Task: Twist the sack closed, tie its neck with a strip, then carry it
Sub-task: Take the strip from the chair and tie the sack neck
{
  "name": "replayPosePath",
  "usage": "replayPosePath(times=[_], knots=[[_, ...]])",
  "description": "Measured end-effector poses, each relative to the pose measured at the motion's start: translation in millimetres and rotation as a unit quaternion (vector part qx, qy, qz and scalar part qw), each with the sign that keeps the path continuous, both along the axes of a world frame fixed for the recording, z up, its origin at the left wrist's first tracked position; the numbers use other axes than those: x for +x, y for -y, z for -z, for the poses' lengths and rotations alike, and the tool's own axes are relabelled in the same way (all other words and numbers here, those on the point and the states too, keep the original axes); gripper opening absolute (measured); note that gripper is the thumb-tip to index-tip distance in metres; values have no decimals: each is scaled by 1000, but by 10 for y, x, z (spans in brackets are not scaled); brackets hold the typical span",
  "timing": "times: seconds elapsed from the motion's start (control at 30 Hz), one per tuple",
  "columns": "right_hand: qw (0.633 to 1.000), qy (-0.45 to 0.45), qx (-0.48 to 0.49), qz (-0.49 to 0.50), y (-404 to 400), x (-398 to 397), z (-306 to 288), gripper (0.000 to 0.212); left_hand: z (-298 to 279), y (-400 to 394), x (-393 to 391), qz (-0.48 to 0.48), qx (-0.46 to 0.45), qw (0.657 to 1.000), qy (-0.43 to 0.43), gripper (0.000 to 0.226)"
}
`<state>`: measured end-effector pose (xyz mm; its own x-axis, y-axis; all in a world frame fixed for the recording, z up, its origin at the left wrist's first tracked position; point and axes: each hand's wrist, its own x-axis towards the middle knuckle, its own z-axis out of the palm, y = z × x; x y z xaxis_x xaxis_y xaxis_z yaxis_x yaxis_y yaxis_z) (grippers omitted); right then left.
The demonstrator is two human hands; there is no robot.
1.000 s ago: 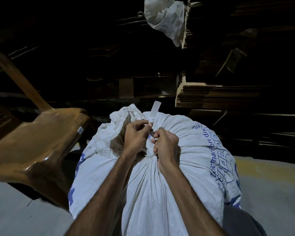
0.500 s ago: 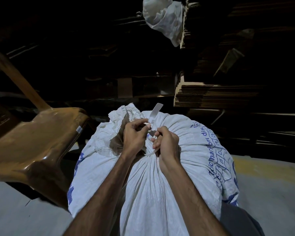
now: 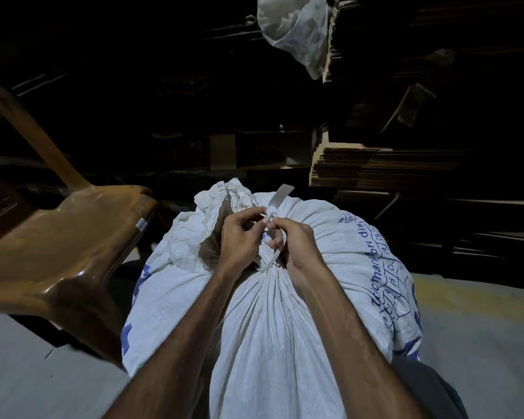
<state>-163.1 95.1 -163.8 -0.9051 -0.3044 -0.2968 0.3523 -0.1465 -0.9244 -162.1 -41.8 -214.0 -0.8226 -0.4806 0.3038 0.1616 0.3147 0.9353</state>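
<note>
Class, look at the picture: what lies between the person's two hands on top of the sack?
In the head view, the gathered neck of the sack and the white strip lie between the left hand and the right hand.

My sack [image 3: 285,328] white woven, blue print and blue grid marks on its right side. Strip [image 3: 277,199] white. Chair [image 3: 73,237] glossy brown. Floor [image 3: 481,343] grey with a yellow band. Cardboard stack [image 3: 375,167] brown. Hanging bag [image 3: 297,28] white.

Both hands met at the gathered neck of the white sack [image 3: 270,343]: the left hand [image 3: 239,240] and right hand [image 3: 297,246] pinched the pale strip [image 3: 277,199] wrapped around it.
</note>
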Motion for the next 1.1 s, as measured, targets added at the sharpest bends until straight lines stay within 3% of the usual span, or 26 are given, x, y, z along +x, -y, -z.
replayPosePath(times=[0.37, 0.5, 0.6, 0.8, 0.97, 1.1], knots=[[995, -82, 30, 46, 16, 234, 22, 36, -107, -75, 76, 9, 31, 999, -17, 14], [993, -76, 56, 69, 40, 214, -35, 37, -147, -93, 124, 30, 40, 999, -16, 22], [989, -87, 89, 83, 77, 130, -84, 38, -178, -92, 143, 45, 29, 998, -25, 14], [991, -47, 50, 112, 73, 5, -2, 39, -125, -29, 98, 40, 30, 999, -3, 16], [994, 72, -85, 20, -46, -307, -26, 15, -134, -32, 116, 53, 27, 998, -2, 19], [994, 55, -61, -67, -109, -421, -67, 11, -140, 2, 125, 78, 45, 996, -8, 16]])
